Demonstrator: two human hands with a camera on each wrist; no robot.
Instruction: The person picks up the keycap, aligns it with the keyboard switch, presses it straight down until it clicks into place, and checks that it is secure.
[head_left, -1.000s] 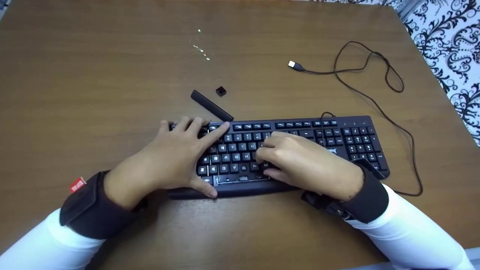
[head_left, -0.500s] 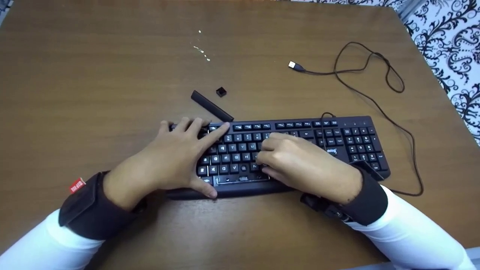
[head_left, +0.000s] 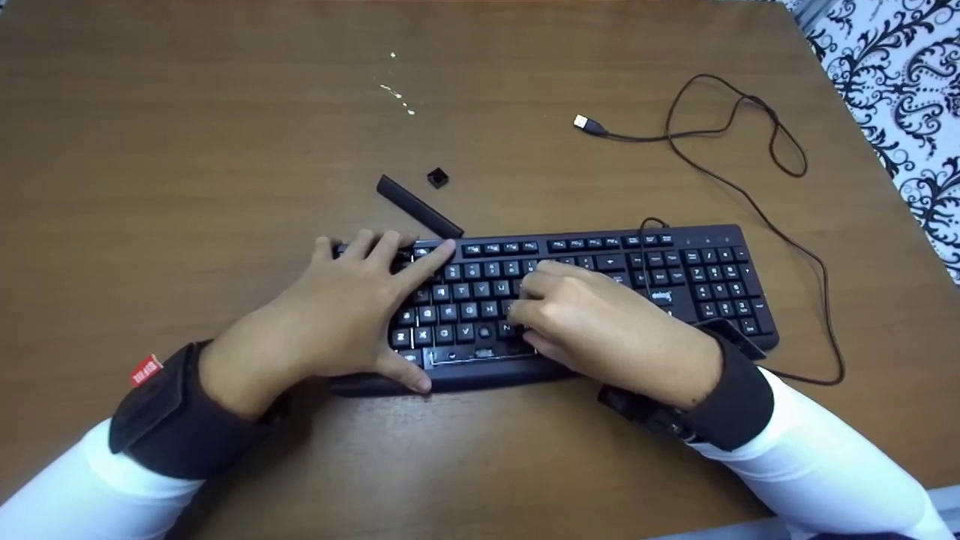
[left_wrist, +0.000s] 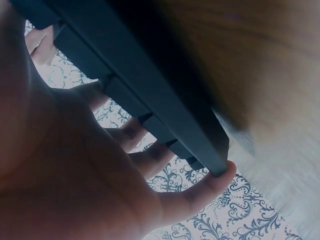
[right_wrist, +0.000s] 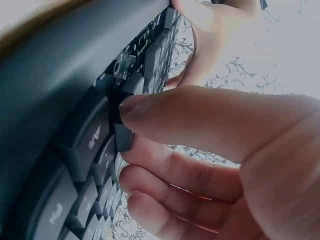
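Note:
A black keyboard point(head_left: 480, 292) lies flat on the table. My left hand point(head_left: 349, 300) is spread across its left end, thumb along the front edge and fingers reaching the back edge; its little finger touches the far corner in the left wrist view. My right hand point(head_left: 592, 322) is bent over the lower middle keys, its thumb and forefinger pinching a keycap point(right_wrist: 123, 137). The spacebar slot point(head_left: 480, 354) is bare, and the B spot point(head_left: 484, 330) shows its socket. Behind the keyboard lie the loose spacebar point(head_left: 418, 206) and an upturned keycap point(head_left: 438, 178).
The USB cable point(head_left: 712, 176) loops over the right of the wooden table point(head_left: 187, 150), its plug point(head_left: 589, 124) pointing left. A patterned surface point(head_left: 900, 112) shows beyond the right edge. Small light reflections lie on the tabletop.
The head view has shifted slightly, so everything sits a little higher. My right thumb and fingers have drawn a little left and up over the keys; my left hand holds its place.

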